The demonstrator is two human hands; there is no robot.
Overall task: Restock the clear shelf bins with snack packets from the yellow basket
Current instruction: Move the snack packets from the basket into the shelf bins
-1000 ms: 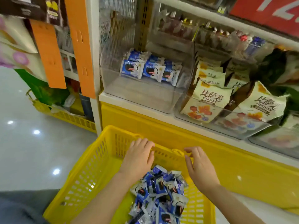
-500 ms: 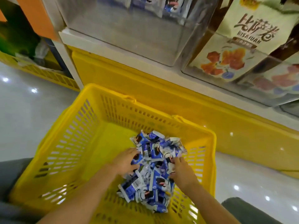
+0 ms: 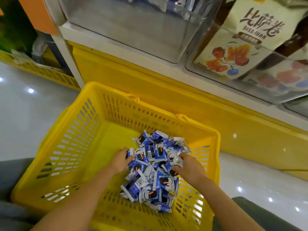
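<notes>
A yellow slotted basket stands on the floor below the shelf. Inside it, towards the right, lies a heap of several small blue and white snack packets. My left hand sits at the heap's left side, its fingers curled into the packets. My right hand sits at the heap's right side and pinches a white and blue packet. Above, a clear shelf bin shows a bare floor at its front, with a few blue packets at its back.
A second clear bin to the right holds cream snack bags with orange print. A yellow shelf base runs behind the basket. Another yellow basket sits at the far left. Glossy white floor surrounds the basket.
My hands have dropped from the basket's far rim down into the packet heap and closed on its two sides. The view has tilted down and moved closer to the basket.
</notes>
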